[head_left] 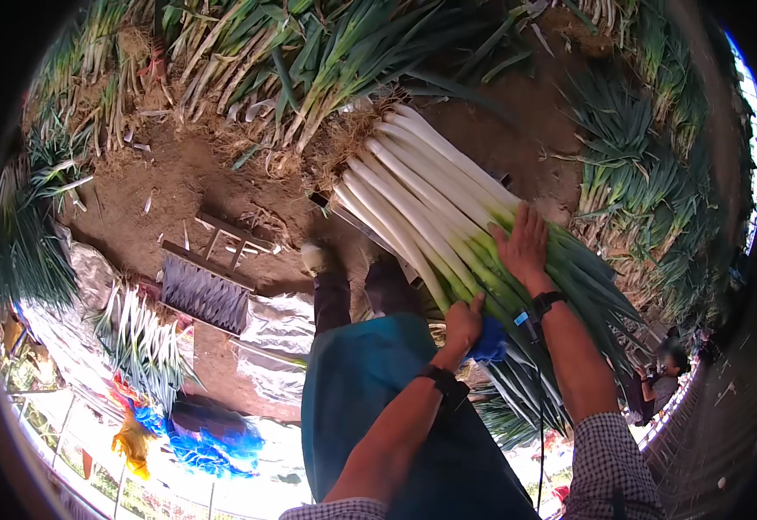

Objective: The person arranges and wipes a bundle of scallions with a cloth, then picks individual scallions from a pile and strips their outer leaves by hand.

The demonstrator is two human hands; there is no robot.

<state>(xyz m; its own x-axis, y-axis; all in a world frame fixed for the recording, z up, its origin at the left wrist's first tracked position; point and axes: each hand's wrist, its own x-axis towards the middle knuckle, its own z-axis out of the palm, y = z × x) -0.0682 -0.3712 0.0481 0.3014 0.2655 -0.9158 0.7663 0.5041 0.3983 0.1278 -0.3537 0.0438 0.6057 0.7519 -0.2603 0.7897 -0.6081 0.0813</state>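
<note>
Nearest the camera are the checked sleeves [608,459] and bare forearms of the person, with a teal apron [370,373] between and below them; a dark band [448,387] circles the left wrist and another [549,302] the right. The bundle of long onions [448,212] lies slantwise in front of the apron, roots [348,143] toward the upper left, white stems in the middle, green leaves toward the lower right; part of a dark frame [357,224] shows beneath its near edge. The right hand [524,247] rests palm down across the stems where white turns green, its fingers extended rather than clenched; the left hand [462,327] is at the bundle's near edge, thumb raised, just beside some bright blue material [488,341]; its fingers are mostly hidden, so I cannot tell whether it grips anything. More onions are heaped at the top [352,61] and along the right [638,173]; on the brown ground [158,221] to the left sits a wooden rack [205,290] with a jagged grey panel; a smaller pile of onions [140,342] lies beyond it, near blue plastic [214,449] and a yellow cloth [133,444]; another person [663,386] appears at the lower right.
</note>
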